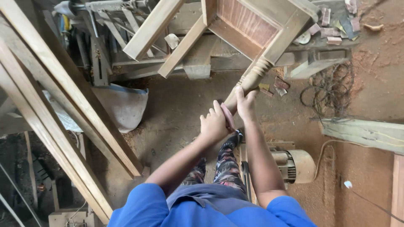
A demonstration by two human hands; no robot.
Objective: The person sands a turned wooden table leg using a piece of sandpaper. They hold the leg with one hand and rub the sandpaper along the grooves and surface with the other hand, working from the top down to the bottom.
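A wooden chair or stool frame (252, 25) lies tipped over, its turned leg (248, 82) pointing down toward me. My right hand (246, 103) wraps around the lower end of that leg. Just left of it, my left hand (214, 124) presses a reddish piece of sandpaper (228, 117) against the leg's tip. Both arms reach forward from my blue shirt, and my patterned trousers show below the hands.
Long timber beams (63, 105) lean at the left. A grey sack (122, 105) lies on the sawdust floor. An electric motor (294, 166) sits by my right arm, tangled wire (328, 90) further right, a plank (366, 132) beyond, wood scraps at top right.
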